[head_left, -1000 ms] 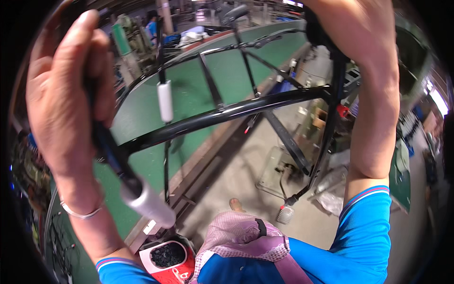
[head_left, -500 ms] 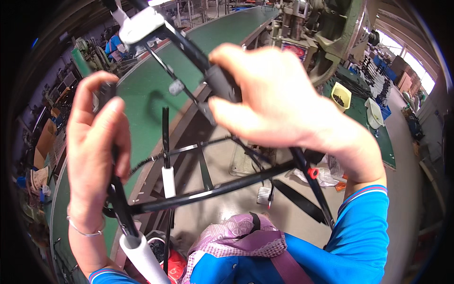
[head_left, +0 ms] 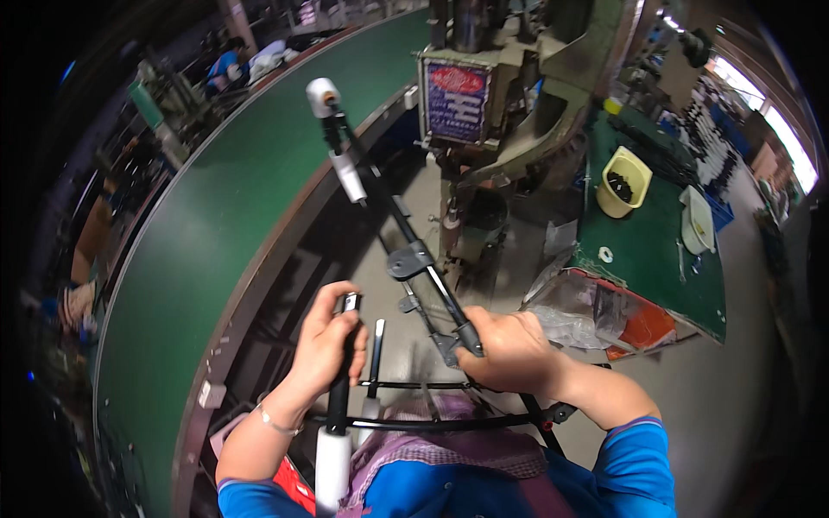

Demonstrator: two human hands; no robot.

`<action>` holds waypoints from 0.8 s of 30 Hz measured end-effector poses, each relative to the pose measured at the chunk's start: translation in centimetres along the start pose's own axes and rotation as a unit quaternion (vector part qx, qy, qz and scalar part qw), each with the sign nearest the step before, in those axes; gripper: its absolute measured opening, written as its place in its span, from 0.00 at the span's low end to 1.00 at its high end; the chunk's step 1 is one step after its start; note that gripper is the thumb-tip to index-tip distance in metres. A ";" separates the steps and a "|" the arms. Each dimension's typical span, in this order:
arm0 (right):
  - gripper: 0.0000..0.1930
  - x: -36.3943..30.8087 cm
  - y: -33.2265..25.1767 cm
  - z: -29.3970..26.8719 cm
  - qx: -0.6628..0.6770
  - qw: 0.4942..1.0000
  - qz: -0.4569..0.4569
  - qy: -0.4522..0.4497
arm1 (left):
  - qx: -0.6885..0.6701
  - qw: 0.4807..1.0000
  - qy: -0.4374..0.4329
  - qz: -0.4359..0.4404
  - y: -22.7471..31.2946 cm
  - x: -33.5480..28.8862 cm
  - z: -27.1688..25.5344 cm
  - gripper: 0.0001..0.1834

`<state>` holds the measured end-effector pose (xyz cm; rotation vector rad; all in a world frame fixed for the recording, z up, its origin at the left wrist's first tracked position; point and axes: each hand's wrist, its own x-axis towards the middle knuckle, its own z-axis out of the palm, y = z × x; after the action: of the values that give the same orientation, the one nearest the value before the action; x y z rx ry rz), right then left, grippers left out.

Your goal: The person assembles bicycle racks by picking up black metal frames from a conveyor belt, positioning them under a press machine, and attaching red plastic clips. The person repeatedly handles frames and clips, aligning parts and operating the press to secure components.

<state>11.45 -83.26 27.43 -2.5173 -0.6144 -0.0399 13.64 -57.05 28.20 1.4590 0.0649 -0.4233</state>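
Note:
A black tubular metal frame [head_left: 440,291], partly wrapped in white sleeves, is held up between my two hands in front of my body. My left hand [head_left: 326,341] is closed round an upright black tube, whose end sticks out above the fingers. Below that hand, a white sleeve [head_left: 334,470] covers the tube. On the other side, my right hand [head_left: 514,350] grips a long slanting tube near a dark grey plastic fitting. Farther up this tube sits a grey bracket [head_left: 409,260]; a white wrap [head_left: 323,97] covers its far end. My body hides part of the frame's near side.
A long green conveyor belt [head_left: 186,233] curves along the left. Ahead stands a heavy green-grey machine [head_left: 518,164]. To the right, a green table [head_left: 643,285] carries a yellow tub [head_left: 623,183] of small black parts and a white tray [head_left: 696,222]. Plastic bags [head_left: 566,324] lie below.
Both hands have come down and closer to my body with the frame, which has swung away from the belt. The view has turned toward the machine and the right-hand table.

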 end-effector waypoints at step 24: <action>0.15 0.7 7.1 3.0 -0.055 0.986 0.057 -0.149 | -0.003 0.998 -0.064 0.009 -6.7 10.1 4.2 0.24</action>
<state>14.87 -86.76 21.35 -2.6837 -0.5966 0.3591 19.96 -63.92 19.37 1.4232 -0.0496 -0.4999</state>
